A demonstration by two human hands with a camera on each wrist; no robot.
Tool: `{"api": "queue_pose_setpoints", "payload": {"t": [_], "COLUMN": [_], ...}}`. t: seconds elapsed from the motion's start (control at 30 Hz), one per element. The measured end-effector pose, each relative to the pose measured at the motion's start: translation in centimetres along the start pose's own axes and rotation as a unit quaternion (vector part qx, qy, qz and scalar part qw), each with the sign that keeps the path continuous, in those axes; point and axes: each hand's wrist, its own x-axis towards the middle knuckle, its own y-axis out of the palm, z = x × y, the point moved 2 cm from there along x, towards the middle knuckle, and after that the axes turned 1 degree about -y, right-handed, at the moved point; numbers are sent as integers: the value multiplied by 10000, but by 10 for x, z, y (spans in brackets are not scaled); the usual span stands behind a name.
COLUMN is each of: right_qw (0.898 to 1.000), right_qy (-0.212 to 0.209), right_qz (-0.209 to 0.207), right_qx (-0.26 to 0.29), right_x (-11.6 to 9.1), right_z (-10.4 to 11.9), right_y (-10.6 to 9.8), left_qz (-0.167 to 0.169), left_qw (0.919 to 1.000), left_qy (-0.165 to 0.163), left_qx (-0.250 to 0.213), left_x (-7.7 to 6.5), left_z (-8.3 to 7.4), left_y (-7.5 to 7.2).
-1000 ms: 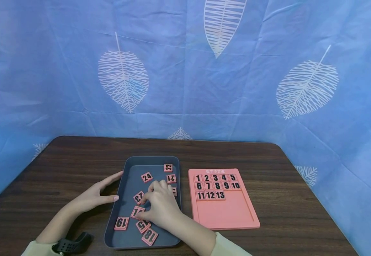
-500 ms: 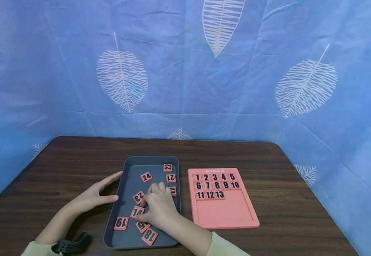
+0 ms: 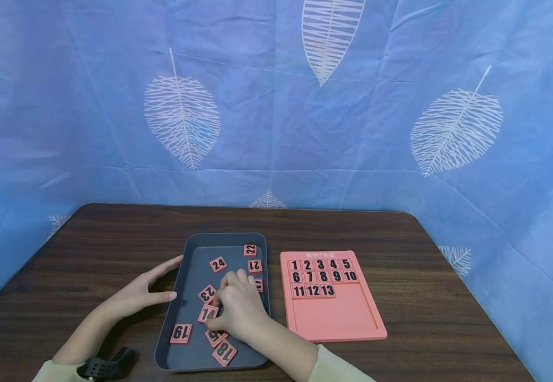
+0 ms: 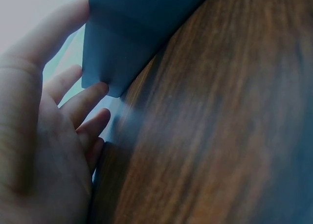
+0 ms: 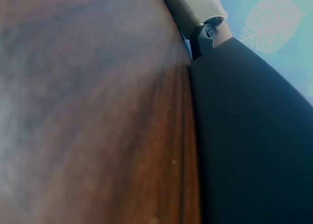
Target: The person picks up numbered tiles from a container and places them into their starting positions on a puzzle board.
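Note:
In the head view a dark grey tray [image 3: 171, 318] holds several pink number tiles. My right hand [image 3: 243, 307] reaches in over its right side and pinches the 14 tile [image 3: 208, 313] between thumb and index finger. Close by lie the 23 tile [image 3: 207, 293], the partly hidden 15 tile [image 3: 215, 338] and the 18 tile [image 3: 224, 352]. My left hand [image 3: 138, 292] touches the tray's left wall with thumb and fingers spread. The left wrist view shows that hand [image 4: 54, 131] against the tray's wall [image 4: 122, 43]. My right hand is out of sight in the right wrist view.
To the tray's right, a pink board [image 3: 335, 318] carries tiles 1 to 13 in rows. Elsewhere in the tray are the 19 tile [image 3: 181, 333], 24 tile [image 3: 218, 264], 21 tile [image 3: 254, 266] and 22 tile [image 3: 249, 250]. A leaf-patterned blue cloth [image 3: 276, 132] hangs behind the table [image 3: 448, 318].
The 14 tile has shifted slightly right and away with my right fingers. The 15 and 18 tiles have slid a little rightward. My left hand has stayed at the tray's wall.

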Motion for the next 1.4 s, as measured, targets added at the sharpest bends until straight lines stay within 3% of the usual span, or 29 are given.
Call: {"api": "queue_pose_setpoints", "payload": {"t": [0.67,1.03,1.4], "right_qw": [9985,9958,9889], "right_qy": [-522,-748,-1159], "right_qz": [-180,-521,-923], "right_qx": [68,80,-48], "right_x": [-19,-44,-68], "right_z": [-36,-68,-103], "right_y": [-45,-71,-84], "left_qz": [-66,-85,-83], "left_qw": [10000,10000,10000], "left_qy": [19,24,37], "left_qx": [23,1,-20], "left_x": [-1,-1,-2], "left_z": [0,1,1], "left_y": [2,3,3]}}
